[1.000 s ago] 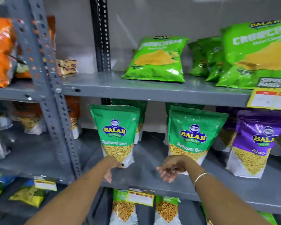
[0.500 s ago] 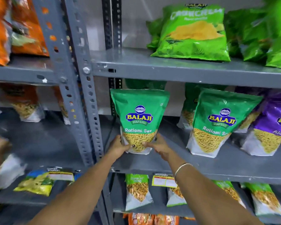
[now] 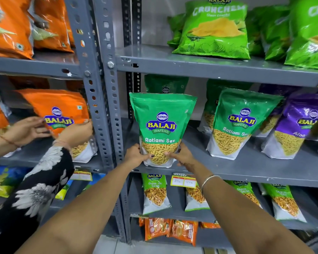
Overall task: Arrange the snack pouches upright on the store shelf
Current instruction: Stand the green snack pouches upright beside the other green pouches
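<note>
Both hands grip one green pouch (image 3: 162, 129) by its lower corners, left hand (image 3: 135, 156) and right hand (image 3: 182, 156), fingers (image 3: 168, 154) curled onto its front. It stands upright at the middle shelf (image 3: 246, 171) edge, reading "BALAJI WAFERS Ratlami Sev". A second same-label pouch (image 3: 239, 123) stands beside a purple Balaji pouch (image 3: 297, 129).

A Ratlami Sev pouch (image 3: 162, 129) stands at the front edge of the middle shelf (image 3: 246, 167), another pouch (image 3: 165, 84) behind it, a second Ratlami Sev pouch (image 3: 240, 123) to its right, Crunchem bags (image 3: 215, 30) on the shelf above.
</note>
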Tool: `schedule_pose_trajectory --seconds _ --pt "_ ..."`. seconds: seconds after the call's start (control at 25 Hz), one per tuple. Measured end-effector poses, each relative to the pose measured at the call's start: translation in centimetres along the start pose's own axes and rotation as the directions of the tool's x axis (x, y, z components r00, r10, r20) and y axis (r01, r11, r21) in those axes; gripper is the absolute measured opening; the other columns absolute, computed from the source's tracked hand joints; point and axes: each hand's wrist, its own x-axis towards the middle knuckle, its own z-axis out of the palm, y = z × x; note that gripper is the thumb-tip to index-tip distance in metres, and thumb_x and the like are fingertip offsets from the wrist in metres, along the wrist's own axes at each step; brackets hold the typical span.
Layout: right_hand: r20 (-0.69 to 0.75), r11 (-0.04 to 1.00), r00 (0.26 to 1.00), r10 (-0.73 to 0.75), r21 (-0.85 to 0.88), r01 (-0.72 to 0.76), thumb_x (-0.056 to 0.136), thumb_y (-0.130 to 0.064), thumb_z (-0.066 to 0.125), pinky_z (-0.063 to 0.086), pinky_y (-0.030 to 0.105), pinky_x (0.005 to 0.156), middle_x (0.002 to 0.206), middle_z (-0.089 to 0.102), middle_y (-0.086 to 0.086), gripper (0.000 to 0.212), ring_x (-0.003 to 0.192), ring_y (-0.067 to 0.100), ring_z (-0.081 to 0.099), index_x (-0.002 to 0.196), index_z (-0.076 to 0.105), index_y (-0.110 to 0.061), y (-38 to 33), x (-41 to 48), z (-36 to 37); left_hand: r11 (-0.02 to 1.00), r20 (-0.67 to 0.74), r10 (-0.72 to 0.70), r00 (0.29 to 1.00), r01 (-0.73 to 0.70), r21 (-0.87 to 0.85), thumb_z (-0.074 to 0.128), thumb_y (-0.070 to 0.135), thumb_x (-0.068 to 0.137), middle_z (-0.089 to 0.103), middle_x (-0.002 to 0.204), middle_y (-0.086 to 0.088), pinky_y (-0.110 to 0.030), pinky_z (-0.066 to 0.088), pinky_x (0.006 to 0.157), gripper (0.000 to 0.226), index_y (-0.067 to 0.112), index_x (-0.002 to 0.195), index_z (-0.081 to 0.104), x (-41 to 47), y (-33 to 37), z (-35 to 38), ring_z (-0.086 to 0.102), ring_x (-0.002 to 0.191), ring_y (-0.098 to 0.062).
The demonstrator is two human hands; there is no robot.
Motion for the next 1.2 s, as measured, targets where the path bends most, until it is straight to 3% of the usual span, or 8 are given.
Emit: schedule_pose_trajectory --seconds 0.2,0.32,0.4,0.52,0.72,0.84,0.96,1.2 --pt "0.03 1.0 1.0 -0.003 0.029 0.002 0.079 -0.009 0.069 0.039 0.042 0.104 0.142 0.045 0.015 0.068 0.13 0.032 0.044 0.137 0.033 -0.005 0.2 0.0 -0.1 0.999 0.045 -0.018 0.999 0.016 0.042 0.071 0.024 0.077 0.059 0.131 -0.017 -0.035 0.045 0.095 0.055 0.001 0.123 0.051 -0.6 0.3 -0.3 0.057 0.118 -0.029" --pt "0.045 0.998 0.998 0.042 -0.055 -0.039 0.078 -0.019 0.071 0.036 0.042 0.107 0.147 0.037 0.016 0.079 0.134 0.032 0.038 0.14 0.026 -0.002 1.4 0.5 -0.8 0.966 0.209 -0.168 0.963 0.119 0.23 0.067 0.029 0.081 0.065 0.104 -0.017 -0.034 0.052 0.074 0.053 0.0 0.122 0.05 -1.0 0.4 -0.4 0.064 0.085 -0.026" --pt "-0.029 0.981 0.995 0.095 -0.165 -0.098 0.075 -0.025 0.073 0.039 0.038 0.102 0.139 0.043 0.017 0.069 0.129 0.03 0.043 0.132 0.039 -0.004 3.0 1.0 -2.7 0.929 0.462 -0.306 0.833 0.154 0.337 0.059 0.028 0.087 0.059 0.078 -0.011 -0.031 0.054 0.068 0.039 0.0 0.112 0.049 -1.7 1.5 0.0 0.059 0.065 -0.018" --pt "-0.169 0.942 0.977 0.13 -0.287 -0.175 0.074 -0.027 0.075 0.038 0.029 0.08 0.102 0.051 0.01 0.028 0.099 0.023 0.052 0.081 0.051 -0.013 5.5 0.6 -7.8 0.948 0.714 -0.286 0.64 0.08 0.307 0.05 0.023 0.093 0.058 0.083 -0.008 -0.031 0.053 0.075 0.017 0.006 0.091 0.053 -2.8 4.6 2.4 0.06 0.071 -0.018" --pt "-0.395 0.955 0.907 0.143 -0.187 -0.232 0.071 -0.022 0.078 0.043 0.034 0.091 0.121 0.053 0.016 0.072 0.111 0.028 0.053 0.129 0.042 0.002 8.7 1.2 -18.0 0.997 0.508 0.044 0.86 -0.073 0.038 0.06 0.019 0.087 0.053 0.116 -0.014 -0.027 0.049 0.074 0.043 0.005 0.125 0.047 -1.3 10.1 10.9 0.052 0.102 -0.022" --pt "-0.407 0.966 0.911 0.067 -0.202 -0.162 0.067 -0.021 0.081 0.03 0.042 0.113 0.151 0.031 0.017 0.101 0.14 0.031 0.03 0.144 0.02 0.001 10.2 3.4 -22.9 0.993 0.344 0.101 0.934 -0.076 -0.086 0.069 0.012 0.08 0.04 0.145 -0.017 -0.034 0.038 0.107 0.073 0.002 0.141 0.03 1.5 12.7 15.9 0.042 0.132 -0.027" --pt "-0.251 0.998 0.968 0.004 -0.059 -0.02 0.065 -0.009 0.081 0.032 0.036 0.111 0.148 0.033 0.014 0.097 0.14 0.028 0.03 0.142 0.023 0.0 11.9 6.7 -25.9 0.99 0.303 0.106 0.947 -0.07 -0.126 0.075 0.008 0.073 0.028 0.154 -0.012 -0.036 0.029 0.115 0.091 0.003 0.146 0.021 3.9 15.1 19.5 0.029 0.142 -0.026" --pt "-0.048 0.989 0.995 -0.087 0.113 0.092 0.064 0.003 0.078 0.043 0.034 0.1 0.135 0.053 0.011 0.078 0.118 0.022 0.05 0.132 0.041 -0.006 11.9 8.3 -26.7 0.972 0.145 0.017 0.989 0.018 -0.235 0.073 -0.003 0.071 0.057 0.131 -0.021 -0.043 0.045 0.103 0.055 -0.003 0.119 0.047 4.4 16.9 22.4 0.056 0.117 -0.028"
